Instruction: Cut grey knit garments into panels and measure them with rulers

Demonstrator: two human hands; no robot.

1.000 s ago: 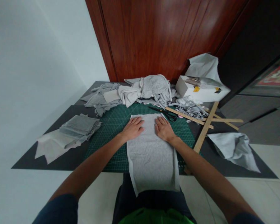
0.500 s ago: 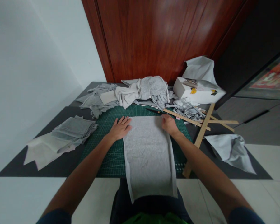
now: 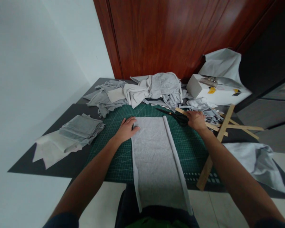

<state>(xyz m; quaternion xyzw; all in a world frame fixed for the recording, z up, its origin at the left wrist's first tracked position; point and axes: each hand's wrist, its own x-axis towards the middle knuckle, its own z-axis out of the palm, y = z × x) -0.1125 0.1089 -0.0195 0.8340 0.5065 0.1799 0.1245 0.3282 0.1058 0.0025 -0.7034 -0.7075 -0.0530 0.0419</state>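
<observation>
A grey cloth lies lengthwise on the green cutting mat, its near end hanging over the table edge. Along its right side the edge is curled into a narrow roll. My left hand rests flat at the cloth's far left corner, thumb apart from the fingers. At the right, my right hand has its fingers closed round a wooden ruler. Just left of that hand lies a pair of black scissors, its handles close to my fingers and its blades pointing left.
Heaped grey cloths line the back of the table. Folded cloths lie at the left. A white box stands back right, with fabric scraps before it. Crossed wooden rulers and another cloth lie at the right.
My right hand has left the cloth's far right corner and moved right onto the ruler. The cloth's right edge is now rolled in. The view has shifted slightly left.
</observation>
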